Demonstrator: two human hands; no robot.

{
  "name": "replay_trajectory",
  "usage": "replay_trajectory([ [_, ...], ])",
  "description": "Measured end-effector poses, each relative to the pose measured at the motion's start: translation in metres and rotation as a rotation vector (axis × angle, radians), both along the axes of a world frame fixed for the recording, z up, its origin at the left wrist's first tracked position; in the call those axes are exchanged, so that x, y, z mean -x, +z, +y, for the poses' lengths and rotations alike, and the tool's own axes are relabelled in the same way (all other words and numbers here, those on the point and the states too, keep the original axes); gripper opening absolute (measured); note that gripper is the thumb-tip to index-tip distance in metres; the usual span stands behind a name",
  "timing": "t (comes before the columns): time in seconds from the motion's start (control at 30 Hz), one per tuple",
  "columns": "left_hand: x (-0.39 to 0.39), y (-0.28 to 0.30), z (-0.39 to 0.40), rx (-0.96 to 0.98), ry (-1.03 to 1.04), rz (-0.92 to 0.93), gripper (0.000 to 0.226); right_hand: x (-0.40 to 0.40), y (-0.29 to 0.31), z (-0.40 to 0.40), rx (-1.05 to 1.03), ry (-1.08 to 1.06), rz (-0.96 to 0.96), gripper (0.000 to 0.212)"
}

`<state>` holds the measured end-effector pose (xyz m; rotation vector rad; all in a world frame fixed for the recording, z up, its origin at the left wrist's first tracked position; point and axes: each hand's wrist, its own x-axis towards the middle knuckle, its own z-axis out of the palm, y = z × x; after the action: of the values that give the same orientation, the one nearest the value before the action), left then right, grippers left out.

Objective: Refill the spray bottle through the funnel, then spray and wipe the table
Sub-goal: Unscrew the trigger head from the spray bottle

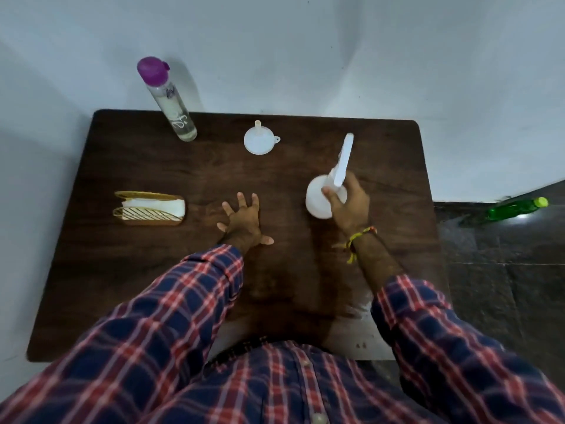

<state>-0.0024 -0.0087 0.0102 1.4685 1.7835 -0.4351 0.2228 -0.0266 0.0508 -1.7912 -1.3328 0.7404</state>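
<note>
A white spray bottle (318,197) stands at the right of the dark wooden table (153,270), its white spray head (344,159) pointing away from me. My right hand (348,203) grips the bottle at its neck, fingers curled round it. My left hand (243,218) rests flat on the table's middle with fingers spread, holding nothing. A white funnel (260,140) lies mouth-down near the far edge. A tall clear bottle with a purple cap (168,99) stands at the far left. White tissues sit in a gold holder (149,208) at the left.
A green bottle (516,208) lies on the dark floor to the right of the table. A pale wall runs behind the table's far edge. My plaid-sleeved arms reach over the near half of the table.
</note>
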Motion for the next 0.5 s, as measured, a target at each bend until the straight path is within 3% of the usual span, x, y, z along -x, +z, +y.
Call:
replay_trajectory([
  [0.07, 0.008, 0.008, -0.014, -0.097, 0.033, -0.108, 0.123, 0.009, 0.003, -0.035, 0.01, 0.013, 0.011, 0.036],
  [0.2, 0.012, 0.038, -0.066, -0.388, 0.051, -0.498, 0.096, 0.03, 0.011, -0.085, 0.072, 0.077, -0.035, 0.034],
  [0.33, -0.001, 0.076, -0.107, -0.522, 0.117, -0.886, 0.074, 0.063, 0.03, -0.106, 0.091, 0.287, -0.184, 0.048],
  [0.5, 0.0, 0.108, -0.112, -0.806, 0.261, -0.842, 0.032, 0.093, 0.055, -0.104, -0.047, 0.344, -0.172, 0.037],
])
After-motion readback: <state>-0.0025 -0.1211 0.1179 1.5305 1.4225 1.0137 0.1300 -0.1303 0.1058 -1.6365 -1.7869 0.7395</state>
